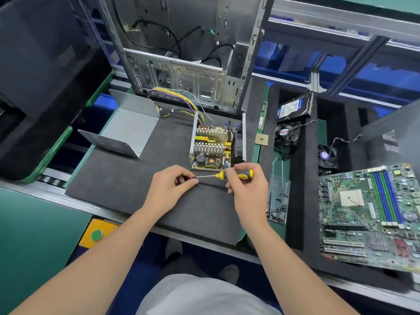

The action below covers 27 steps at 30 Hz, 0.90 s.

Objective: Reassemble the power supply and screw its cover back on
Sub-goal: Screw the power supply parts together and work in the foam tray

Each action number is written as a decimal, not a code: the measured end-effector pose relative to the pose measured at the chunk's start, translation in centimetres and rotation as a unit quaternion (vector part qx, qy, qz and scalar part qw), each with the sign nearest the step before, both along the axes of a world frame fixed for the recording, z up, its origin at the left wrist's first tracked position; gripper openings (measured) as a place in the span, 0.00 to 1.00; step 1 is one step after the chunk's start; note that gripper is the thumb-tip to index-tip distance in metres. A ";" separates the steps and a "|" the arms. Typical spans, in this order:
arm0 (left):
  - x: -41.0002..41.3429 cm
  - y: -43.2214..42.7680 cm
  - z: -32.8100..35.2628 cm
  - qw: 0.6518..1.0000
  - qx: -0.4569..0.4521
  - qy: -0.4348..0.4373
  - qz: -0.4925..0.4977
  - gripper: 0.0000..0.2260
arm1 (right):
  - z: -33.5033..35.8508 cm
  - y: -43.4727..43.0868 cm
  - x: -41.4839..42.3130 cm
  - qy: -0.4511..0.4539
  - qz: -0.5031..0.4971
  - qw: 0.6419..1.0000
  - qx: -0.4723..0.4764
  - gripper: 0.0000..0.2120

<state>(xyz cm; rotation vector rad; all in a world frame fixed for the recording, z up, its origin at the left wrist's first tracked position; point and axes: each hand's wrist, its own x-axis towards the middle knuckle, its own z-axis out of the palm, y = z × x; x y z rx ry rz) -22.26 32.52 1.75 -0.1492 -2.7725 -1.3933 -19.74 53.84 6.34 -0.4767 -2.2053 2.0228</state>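
Note:
The open power supply (213,145) sits on the black foam mat (127,178), its circuit board, heat sinks and fan exposed, and a wire bundle (179,96) runs back toward the case. Its grey U-shaped cover (127,127) lies apart at the mat's left. My right hand (246,185) grips a yellow and black screwdriver (234,174), held level and pointing left. My left hand (169,186) pinches something small and dark at the screwdriver's tip, likely a screw; the fingers mostly hide it. Both hands hover just in front of the power supply.
An empty computer case (181,53) stands behind the mat. To the right, a black foam tray (302,178) holds a hard drive (293,108), two fans, and a motherboard (372,214). A RAM stick, a CPU (261,139) and a screw bag (278,198) lie between them.

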 end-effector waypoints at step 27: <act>0.4 0.2 0.3 0.971 0.214 -0.082 0.063 0.05 | 2.2 -2.9 -1.1 0.067 -0.030 0.997 0.030 0.03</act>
